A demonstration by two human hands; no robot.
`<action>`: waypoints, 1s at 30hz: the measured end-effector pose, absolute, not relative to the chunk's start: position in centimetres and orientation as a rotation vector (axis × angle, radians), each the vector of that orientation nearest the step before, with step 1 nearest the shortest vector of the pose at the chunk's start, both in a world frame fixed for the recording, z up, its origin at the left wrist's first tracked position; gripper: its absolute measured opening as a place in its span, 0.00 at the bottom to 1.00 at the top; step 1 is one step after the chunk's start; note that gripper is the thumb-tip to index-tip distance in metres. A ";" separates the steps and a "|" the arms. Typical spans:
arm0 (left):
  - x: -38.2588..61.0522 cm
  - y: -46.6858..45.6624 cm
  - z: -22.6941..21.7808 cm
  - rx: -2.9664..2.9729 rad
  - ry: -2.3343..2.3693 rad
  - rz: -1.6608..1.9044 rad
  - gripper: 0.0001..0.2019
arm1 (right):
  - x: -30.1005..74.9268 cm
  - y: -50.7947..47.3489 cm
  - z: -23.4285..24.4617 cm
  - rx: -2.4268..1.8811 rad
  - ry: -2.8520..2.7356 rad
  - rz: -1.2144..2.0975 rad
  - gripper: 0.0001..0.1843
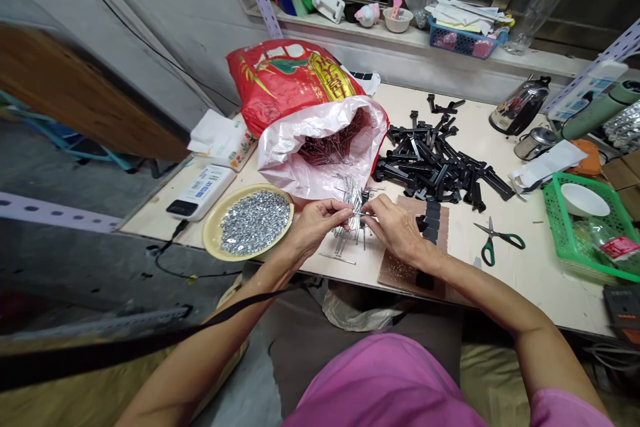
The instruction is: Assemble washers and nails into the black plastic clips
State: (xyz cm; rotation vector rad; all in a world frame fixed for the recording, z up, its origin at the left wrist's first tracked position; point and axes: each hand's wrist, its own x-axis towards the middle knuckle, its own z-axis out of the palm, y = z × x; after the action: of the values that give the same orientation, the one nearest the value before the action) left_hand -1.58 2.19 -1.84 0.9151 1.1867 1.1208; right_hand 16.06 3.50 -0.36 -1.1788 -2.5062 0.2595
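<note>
My left hand [323,221] and my right hand [395,225] meet above a loose pile of thin silvery metal pins [345,240]. Thumb and fingertips of both are pinched together, and one slim metal pin [357,214] runs crosswise between them. Whether a small part sits on its end is too fine to tell. Left of my left hand lies a yellow dish [212,240] full of small shiny metal washers [257,221]. Behind the pile, an open red bag [295,83] with a white lining spills more pins [333,143]. Close to my right hand, flat black pieces [431,220] rest on a brown board [400,270].
A heap of black plastic parts [435,160] covers the back right of the table. Green-handled scissors [495,237], a green basket [555,220] and a kettle [520,107] stand farther right. At left are a white power bank-like device [203,190] and a tissue box [243,147].
</note>
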 end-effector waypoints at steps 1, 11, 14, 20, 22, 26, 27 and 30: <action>-1.5 2.2 -1.9 0.910 1.181 1.125 0.18 | 16.0 3.5 -0.3 -1.181 -2.512 0.231 0.09; -1.5 2.2 -2.2 0.874 1.158 1.085 0.19 | 16.7 3.3 -0.2 -1.102 -2.463 0.500 0.12; -1.7 2.3 -2.2 0.816 1.175 1.084 0.20 | 17.5 3.2 -0.4 -1.124 -2.467 0.505 0.07; -0.4 2.0 -1.6 0.791 1.132 1.007 0.24 | 19.2 2.7 -1.1 -1.138 -2.371 0.367 0.11; 0.0 1.8 -1.5 0.855 1.138 0.984 0.27 | 20.7 2.5 -1.2 -1.144 -2.328 0.336 0.11; 0.4 1.7 -2.8 1.238 1.241 0.886 0.31 | 25.9 2.5 -2.1 -1.305 -2.277 0.209 0.11; 0.5 1.7 -3.5 1.391 1.245 0.820 0.31 | 27.4 2.5 -2.5 -1.355 -2.282 0.160 0.11; 1.6 1.7 -5.7 1.926 1.108 0.620 0.30 | 31.1 3.2 -3.6 -1.475 -2.320 0.018 0.11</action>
State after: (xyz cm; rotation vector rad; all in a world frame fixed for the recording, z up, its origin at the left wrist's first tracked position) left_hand 1.64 1.74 -5.73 1.9257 1.1084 0.6202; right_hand 31.14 3.20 -3.65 -1.4751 -2.3205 0.0180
